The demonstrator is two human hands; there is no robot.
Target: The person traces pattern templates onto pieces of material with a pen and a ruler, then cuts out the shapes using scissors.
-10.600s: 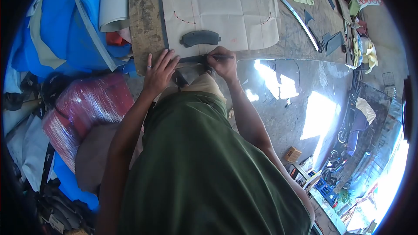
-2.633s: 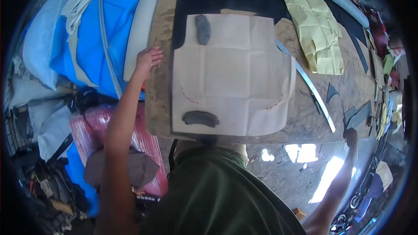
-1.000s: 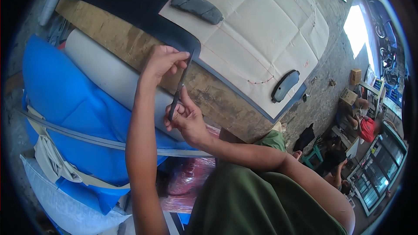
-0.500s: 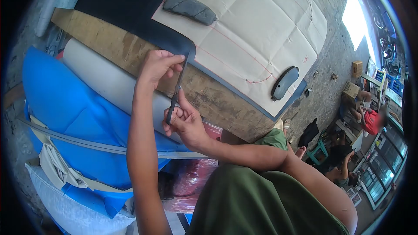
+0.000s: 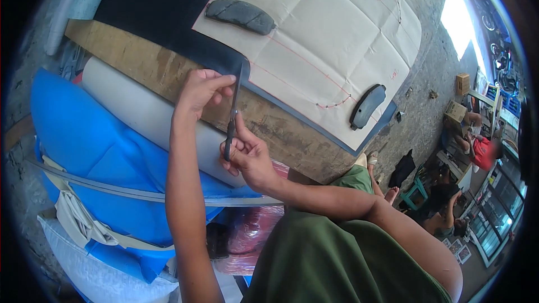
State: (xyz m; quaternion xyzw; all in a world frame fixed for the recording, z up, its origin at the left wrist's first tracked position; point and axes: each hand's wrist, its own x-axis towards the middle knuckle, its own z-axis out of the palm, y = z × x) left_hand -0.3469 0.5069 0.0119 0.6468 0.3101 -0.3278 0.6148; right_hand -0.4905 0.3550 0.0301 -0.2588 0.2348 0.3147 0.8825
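Note:
My right hand [image 5: 251, 160] is closed around the handles of dark scissors [image 5: 231, 130], whose blades point up toward the black sheet [image 5: 151, 8]. Close to the blades, my left hand [image 5: 203, 91] is pinched at the near edge of that sheet, thumb toward the blade; the exact contact is partly hidden by the fingers. A creased beige paper pattern [image 5: 314, 33] with red lines lies on top of the black sheet. Two dark grey pads resembling brake pads rest on the paper, one upper left [image 5: 240, 15] and another lower right [image 5: 368, 106].
Under the sheet is a worn wooden board [image 5: 281, 132]. Beside its near edge lie a white roll [image 5: 129, 92], blue sheeting [image 5: 101, 129] and a pink plastic-wrapped bundle [image 5: 250, 241]. Other people sit at far right, one in a red top [image 5: 482, 153], near a green stool [image 5: 414, 193].
My right hand and the scissors have shifted slightly right and up relative to the frame. My left hand stays near the blades. The camera view has moved a little.

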